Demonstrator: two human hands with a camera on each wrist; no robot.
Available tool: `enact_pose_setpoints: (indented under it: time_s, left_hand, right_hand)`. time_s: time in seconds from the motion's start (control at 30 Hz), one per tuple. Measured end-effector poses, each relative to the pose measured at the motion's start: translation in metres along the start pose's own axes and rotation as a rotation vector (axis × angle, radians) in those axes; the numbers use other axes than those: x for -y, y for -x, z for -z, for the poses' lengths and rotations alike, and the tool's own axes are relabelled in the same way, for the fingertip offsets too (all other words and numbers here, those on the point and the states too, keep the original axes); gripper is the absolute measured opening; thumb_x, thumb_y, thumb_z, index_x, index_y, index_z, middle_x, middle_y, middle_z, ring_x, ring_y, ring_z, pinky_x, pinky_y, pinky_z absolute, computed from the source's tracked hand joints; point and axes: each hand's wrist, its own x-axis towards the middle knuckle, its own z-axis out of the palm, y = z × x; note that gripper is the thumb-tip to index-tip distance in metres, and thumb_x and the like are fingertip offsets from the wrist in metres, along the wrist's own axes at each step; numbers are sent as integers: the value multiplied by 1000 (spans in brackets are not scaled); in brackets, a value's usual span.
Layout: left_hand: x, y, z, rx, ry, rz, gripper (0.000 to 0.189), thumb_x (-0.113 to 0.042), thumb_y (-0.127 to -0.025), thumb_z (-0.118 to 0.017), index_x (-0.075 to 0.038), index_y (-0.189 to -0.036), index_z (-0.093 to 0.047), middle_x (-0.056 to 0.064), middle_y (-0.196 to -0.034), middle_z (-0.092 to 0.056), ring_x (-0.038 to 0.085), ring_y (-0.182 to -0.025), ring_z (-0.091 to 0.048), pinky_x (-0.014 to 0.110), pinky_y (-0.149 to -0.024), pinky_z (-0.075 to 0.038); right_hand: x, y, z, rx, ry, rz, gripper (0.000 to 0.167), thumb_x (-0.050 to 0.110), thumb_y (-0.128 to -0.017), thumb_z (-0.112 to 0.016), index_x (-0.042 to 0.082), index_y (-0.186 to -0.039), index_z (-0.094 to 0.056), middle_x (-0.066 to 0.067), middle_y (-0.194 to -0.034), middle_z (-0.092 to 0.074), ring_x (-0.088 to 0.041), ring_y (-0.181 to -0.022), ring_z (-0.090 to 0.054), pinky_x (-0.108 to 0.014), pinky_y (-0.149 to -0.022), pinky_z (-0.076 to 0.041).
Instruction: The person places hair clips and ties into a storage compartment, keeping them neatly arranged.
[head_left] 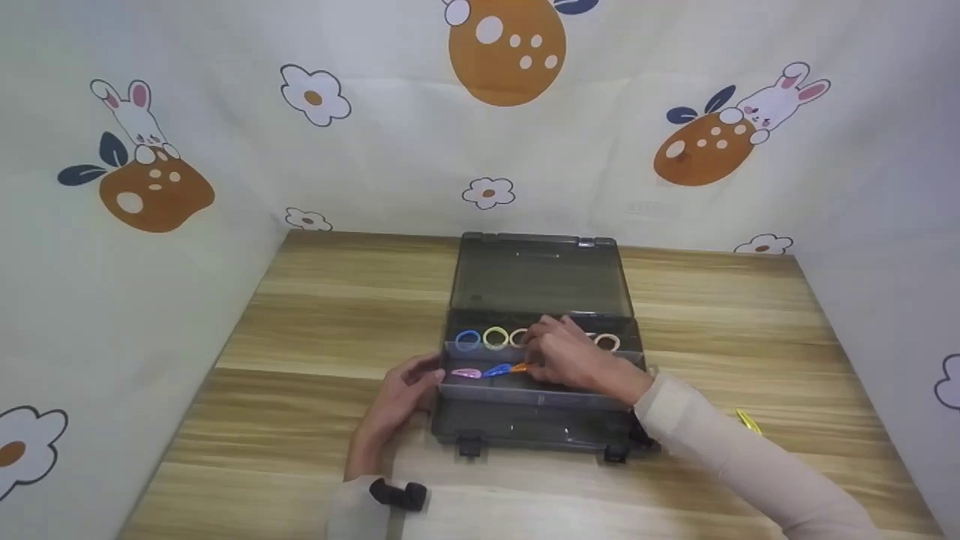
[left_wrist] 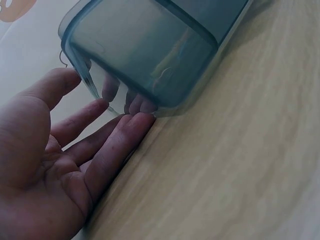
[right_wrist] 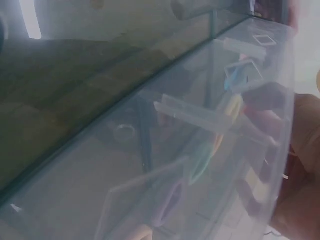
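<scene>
At the left of centre in the head view, the left hand (head_left: 401,397) rests with straight, relaxed fingers against the left end of the grey storage box (head_left: 536,431); the left wrist view shows its fingertips (left_wrist: 137,120) touching the box's corner on the wooden table (head_left: 315,330). The box sits in the middle of the frame with its lid (head_left: 538,276) open toward the back. Inside, left to right, a row of clips lies in the nearer tray: a pink clip (head_left: 466,373), a blue clip (head_left: 496,370), then an orange clip (head_left: 519,368). Behind them lie a blue ring (head_left: 467,339) and a yellow ring (head_left: 495,337). The right hand (head_left: 574,360) is over the middle of the box, fingers curled down, pinching the orange clip at its right end. At lower right, a yellow clip (head_left: 748,421) lies on the table beside the right sleeve.
</scene>
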Motion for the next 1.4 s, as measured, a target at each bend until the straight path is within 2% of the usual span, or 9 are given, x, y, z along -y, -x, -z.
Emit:
enact_pose_setpoints:
  time_s: [0.23,0.43,0.57,0.77,0.9,1.07,1.27,1.4]
  left_hand:
    - [0,0,-1,2,1,-2,45,-19,-95,-67,1,-134,-60,19,-135,-63,28,-123,-62,39,-110,-46]
    - [0,1,-1,3,-1,8,46,-20,-95,-67,1,-135,-58,20,-137,-62,29,-124,-61,43,-112,-45]
    - [0,0,-1,-4,-17,7,46,-21,-95,-68,0,-135,-59,19,-137,-62,30,-126,-60,45,-114,-44]
    - [2,-1,0,1,-23,14,47,-24,-95,-68,-2,-136,-59,18,-140,-61,33,-131,-57,48,-116,-41]
    - [2,-1,0,0,-22,5,46,-21,-96,-68,0,-135,-59,19,-139,-61,32,-129,-58,46,-115,-43]
    - [0,0,-1,-3,-24,-18,43,-17,-96,-67,2,-134,-60,21,-137,-62,30,-124,-61,40,-110,-48]
    - [-1,0,0,-4,-26,-15,43,-18,-96,-67,1,-134,-60,19,-136,-63,28,-123,-62,36,-108,-48]
    - [0,1,0,-5,-30,-18,43,-18,-96,-67,1,-134,-60,19,-136,-63,28,-123,-61,38,-109,-48]
  right_hand:
    - [7,1,-7,-3,18,-84,4,15,-74,-78,12,-72,-75,-5,-106,-76,-26,-97,-61,-47,-73,-46]
    - [5,1,-9,31,20,-81,5,16,-74,-79,12,-73,-77,-6,-108,-76,-26,-98,-60,-53,-76,-48]
    - [2,2,-2,78,-30,-85,7,20,-75,-82,14,-76,-79,-6,-111,-75,-27,-103,-60,-54,-79,-48]
    - [-2,5,19,115,-53,-71,20,30,-77,-84,13,-87,-80,-5,-108,-74,-28,-103,-62,-54,-88,-51]
    - [-4,11,39,98,-55,-73,23,30,-77,-84,13,-93,-80,-5,-109,-72,-29,-106,-63,-59,-90,-50]
    - [-5,24,59,69,-94,-143,22,28,-81,-82,14,-98,-78,-5,-115,-71,-31,-113,-62,-68,-100,-44]
    - [-13,47,75,-14,-154,-164,22,22,-83,-81,9,-100,-77,-9,-112,-73,-31,-108,-66,-51,-94,-54]
    - [-19,65,77,-61,-184,-200,20,17,-83,-81,9,-100,-77,-8,-109,-73,-29,-105,-67,-48,-92,-56]
